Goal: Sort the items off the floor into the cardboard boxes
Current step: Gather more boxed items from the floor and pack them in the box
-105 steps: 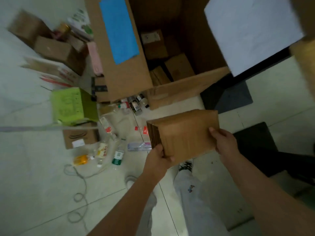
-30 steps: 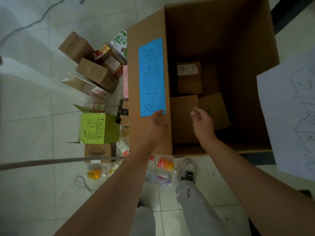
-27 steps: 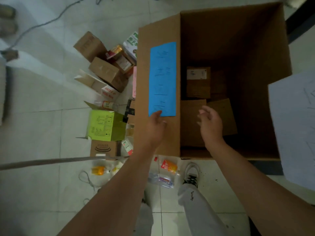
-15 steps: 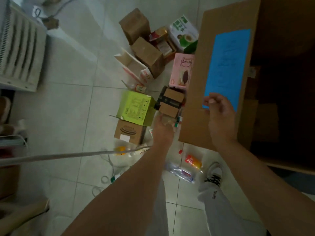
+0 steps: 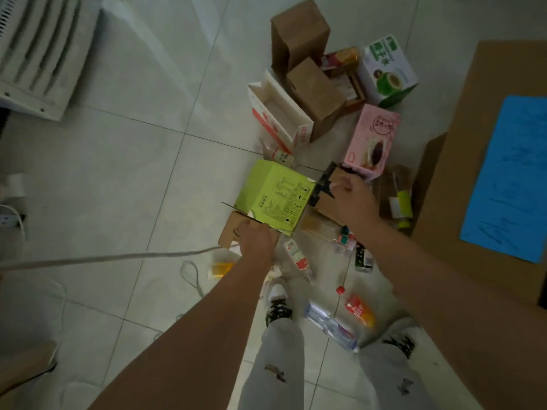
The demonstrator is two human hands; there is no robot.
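A lime-green box (image 5: 275,196) lies tilted on the floor tiles with a flap open at its near end. My left hand (image 5: 256,236) grips its near lower corner, fingers curled under the edge. My right hand (image 5: 352,199) curls over a small brown box with black edging (image 5: 324,202) just right of the green one. The big cardboard box (image 5: 473,84) with a blue label (image 5: 509,179) stands at the right; its inside is out of view. Another small brown box (image 5: 229,229) pokes out beneath the green box.
Beyond lie two brown boxes (image 5: 299,28), an open white-and-red carton (image 5: 278,113), a green-and-white carton (image 5: 387,69) and a pink carton (image 5: 371,140). Bottles (image 5: 331,324) and sachets (image 5: 359,310) lie by my feet. A grey cord (image 5: 118,257) crosses left; a white appliance (image 5: 35,48) stands top left.
The brown box I carried went into the big box. Both hands then left it and swung left and down to the pile; now the left holds the green box, the right the small brown box.
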